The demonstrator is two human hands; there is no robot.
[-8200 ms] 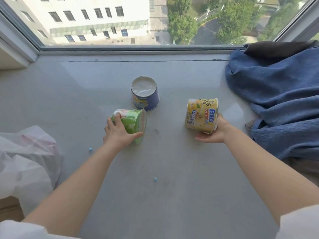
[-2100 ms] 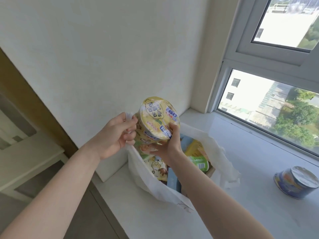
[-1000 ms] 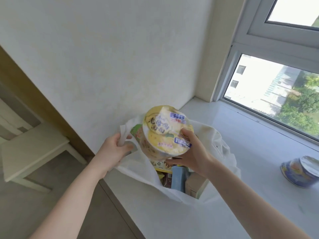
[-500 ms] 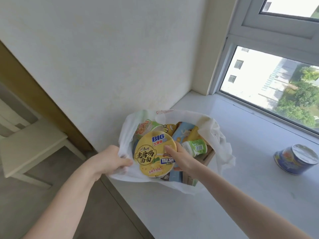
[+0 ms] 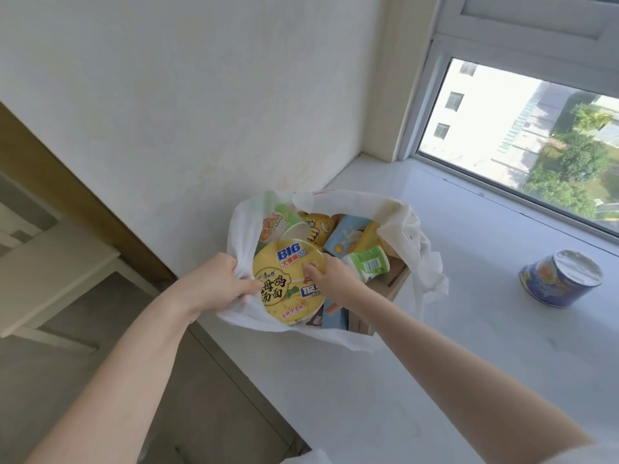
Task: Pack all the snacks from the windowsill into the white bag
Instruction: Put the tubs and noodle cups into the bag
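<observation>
At the wall end of the sill: the windowsill (image 5: 418,363) carried the white bag (image 5: 415,242), open at the mouth and standing against the wall.
Bag contents: I counted one yellow noodle bowl (image 5: 284,289), one green cup (image 5: 284,222), one yellow packet (image 5: 318,227), one blue carton (image 5: 348,234) and one small green-labelled bottle (image 5: 368,266); more packs lay under these, too hidden to count.
Change: two seconds earlier the yellow noodle bowl was held above the bag; now it lay inside, lid up, near the front rim.
Meaning: this snack looked nearly packed, only the release was missing.
Still outside: one blue can (image 5: 561,279) stood on the sill, well apart from the bag, so I judged one item was left.
Left hand (image 5: 217,284): fingers curled, pinching the bag's rim.
Right hand (image 5: 335,279): fingertips pressed on the bowl's lid and edge; how much they curled I could not tell.
</observation>
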